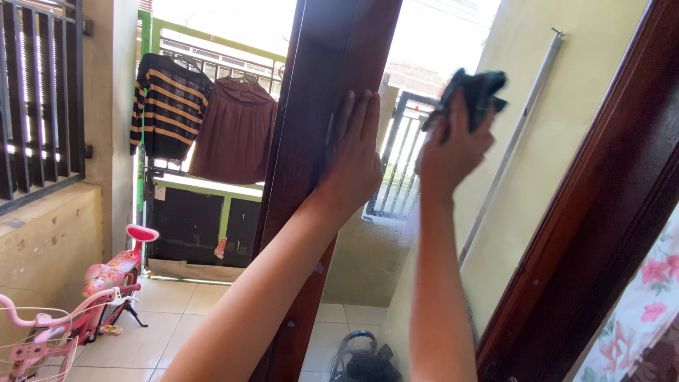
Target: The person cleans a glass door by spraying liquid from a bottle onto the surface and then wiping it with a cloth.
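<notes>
L hand (351,152) lies flat & fully open, fingers together pointing up, palm pressed on the dark brown door frame (318,106) that runs up the middle of the view; it grips nothing. R hand (453,145) is up just right of it, fingers curled shut round a bunched dark cloth (472,95), which sticks out above the knuckles. Cloth sits against the glass pane (424,240) between the middle frame & a 2nd brown frame (573,233) slanting up the right side; can't tell for sure if cloth touches the glass. Both forearms come up from the near bottom edge.

Seen thru the glass: pale yellow wall (566,141) w/ a thin white pipe (520,134) running up it, and a metal gate (399,163) farther back. Far left of the frame: a black-and-tan striped sweater (168,106) & a brown skirt (237,131) hang on a green-framed railing (212,46). Near left, a pink kids' bike (85,304) w/ a basket stands on pale floor tiles (177,311). Dark barred window (39,99) at top left. Near right corner: floral fabric (647,311). Some dark sandals (361,361) on the floor at bottom, below the arms.
</notes>
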